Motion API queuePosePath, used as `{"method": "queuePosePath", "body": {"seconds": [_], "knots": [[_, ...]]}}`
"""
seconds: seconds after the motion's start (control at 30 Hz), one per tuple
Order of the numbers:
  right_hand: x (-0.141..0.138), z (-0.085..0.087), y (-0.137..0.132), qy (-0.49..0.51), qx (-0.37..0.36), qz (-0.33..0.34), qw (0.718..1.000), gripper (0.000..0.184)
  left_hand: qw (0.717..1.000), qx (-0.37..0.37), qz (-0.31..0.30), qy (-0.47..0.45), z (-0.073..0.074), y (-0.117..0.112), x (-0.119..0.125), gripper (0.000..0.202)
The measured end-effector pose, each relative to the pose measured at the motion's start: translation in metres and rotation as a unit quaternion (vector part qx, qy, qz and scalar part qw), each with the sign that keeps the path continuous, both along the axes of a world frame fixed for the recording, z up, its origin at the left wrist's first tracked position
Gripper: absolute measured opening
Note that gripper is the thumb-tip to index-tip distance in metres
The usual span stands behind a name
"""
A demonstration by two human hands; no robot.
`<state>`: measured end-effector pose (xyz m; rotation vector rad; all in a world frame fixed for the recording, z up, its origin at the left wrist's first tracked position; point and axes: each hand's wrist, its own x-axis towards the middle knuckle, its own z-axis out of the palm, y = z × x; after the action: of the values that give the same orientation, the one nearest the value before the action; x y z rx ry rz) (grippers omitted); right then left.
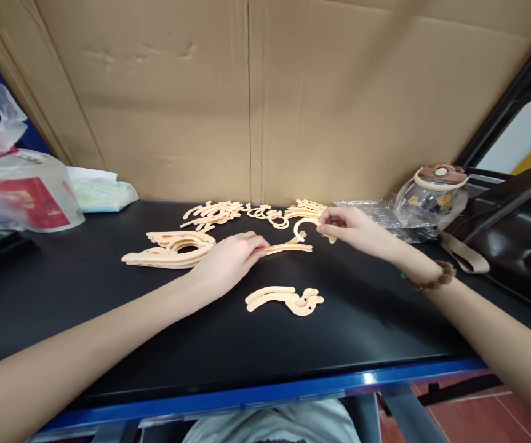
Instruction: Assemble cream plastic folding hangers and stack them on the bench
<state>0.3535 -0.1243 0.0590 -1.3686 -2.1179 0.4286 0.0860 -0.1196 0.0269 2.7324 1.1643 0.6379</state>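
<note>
My left hand (231, 257) is closed on the end of a pair of slim beige hanger arms (290, 248), which point to the right above the black table. Between the fingertips of my right hand (347, 226) is a beige C-shaped hanger hook (299, 227), its curve close to the far end of those arms; whether they touch I cannot tell. Left of my left hand lies a stack of beige folding hangers (154, 261), partly hidden by the hand. Nearer to me, a single folded hanger (288, 300) lies flat, its hook tucked in at the right.
At the back lie a heap of beige pieces (214, 214), several loose hooks (258, 213) and a bundle of arms (306, 208). A plastic bag (29, 191) and tissue pack (103, 192) stand left; a clear bottle (426, 200) and dark bag (514, 234) right. Cardboard (168, 104) rises behind.
</note>
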Motion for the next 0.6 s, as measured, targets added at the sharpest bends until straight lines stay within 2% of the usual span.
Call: {"method": "queuePosePath", "body": {"seconds": [0.1, 0.27, 0.47, 0.6], "knots": [[0.0, -0.006, 0.006, 0.089, -0.031, -0.003, 0.996, 0.019, 1.0, -0.005, 0.006, 0.002, 0.002, -0.001, 0.0, 0.029], [-0.005, -0.009, 0.006, 0.158, -0.08, -0.014, 0.984, 0.016, 1.0, 0.015, 0.009, 0.017, 0.003, -0.002, 0.001, 0.029], [-0.01, -0.014, 0.01, 0.255, -0.06, -0.023, 0.965, 0.019, 0.999, -0.027, 0.026, -0.033, 0.002, -0.001, 0.0, 0.029], [-0.011, -0.016, 0.008, 0.313, -0.084, 0.008, 0.946, 0.019, 0.997, -0.051, 0.045, -0.033, 0.003, -0.001, -0.002, 0.025]]}}
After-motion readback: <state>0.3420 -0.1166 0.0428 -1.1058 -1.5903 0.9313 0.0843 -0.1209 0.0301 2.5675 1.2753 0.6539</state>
